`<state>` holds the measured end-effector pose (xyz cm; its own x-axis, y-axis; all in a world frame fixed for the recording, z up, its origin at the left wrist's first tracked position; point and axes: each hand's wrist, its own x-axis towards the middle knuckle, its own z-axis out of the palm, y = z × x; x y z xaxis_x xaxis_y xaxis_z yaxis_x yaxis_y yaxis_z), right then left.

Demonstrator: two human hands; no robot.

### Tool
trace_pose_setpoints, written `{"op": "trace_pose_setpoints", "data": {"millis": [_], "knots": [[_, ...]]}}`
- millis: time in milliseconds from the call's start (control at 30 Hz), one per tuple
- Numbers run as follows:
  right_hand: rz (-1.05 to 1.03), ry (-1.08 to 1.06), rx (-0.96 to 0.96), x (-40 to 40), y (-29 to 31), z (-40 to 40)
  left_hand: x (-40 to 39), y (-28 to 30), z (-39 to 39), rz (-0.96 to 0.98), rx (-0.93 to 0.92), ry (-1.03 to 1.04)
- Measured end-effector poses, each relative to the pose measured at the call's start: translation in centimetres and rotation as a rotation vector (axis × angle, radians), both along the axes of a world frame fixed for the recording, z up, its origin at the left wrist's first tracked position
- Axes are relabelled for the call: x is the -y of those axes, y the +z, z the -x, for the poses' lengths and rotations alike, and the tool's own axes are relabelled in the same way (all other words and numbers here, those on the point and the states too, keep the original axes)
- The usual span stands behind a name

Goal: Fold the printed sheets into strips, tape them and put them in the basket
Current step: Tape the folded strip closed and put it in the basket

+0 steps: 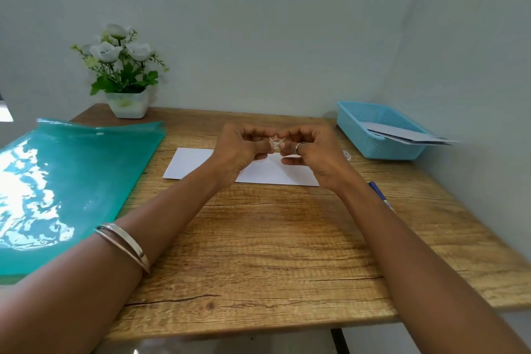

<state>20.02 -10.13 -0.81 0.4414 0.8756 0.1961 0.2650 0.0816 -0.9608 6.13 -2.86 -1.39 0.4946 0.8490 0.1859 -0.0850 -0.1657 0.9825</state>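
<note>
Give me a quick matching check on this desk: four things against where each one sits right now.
Things:
1. clear tape
2. folded sheet
3. blue basket
4. flower pot

Places:
A. far left corner of the desk
B. flat on the desk under the hands
C. pinched between the left hand and right hand
D. far right edge, holding folded strips

Pairs: 1-C, 2-B, 3-D, 4-A

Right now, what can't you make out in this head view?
- Tape piece, head view: small, clear, pinched between left hand and right hand; fingers cover most of it, length unreadable.
- Folded sheet: middle hidden behind both hands.
- Papers in basket: basket wall hides lower part; count unclear.
- Pen: partly behind right forearm.
- Clear object beside basket: too small to identify.
</note>
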Motion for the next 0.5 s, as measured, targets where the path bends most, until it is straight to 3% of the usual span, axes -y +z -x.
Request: {"op": "trace_pose_setpoints", "data": {"millis": [233,367,500], "knots": [[0.017,-0.07,-0.121,0.4,0.5,-1.4,-0.2,-0.1,-1.5,-0.077,-0.079,-0.053],[0.065,-0.271,0.01,0.3,0.5,-3.2,-0.2,-0.5,-2.2,-0.376,-0.344,0.043],[0.149,-0.296,0.113,0.3,0.1,-3.0,-0.3,-1.1,-2.6,-0.575,-0.579,0.023]]}}
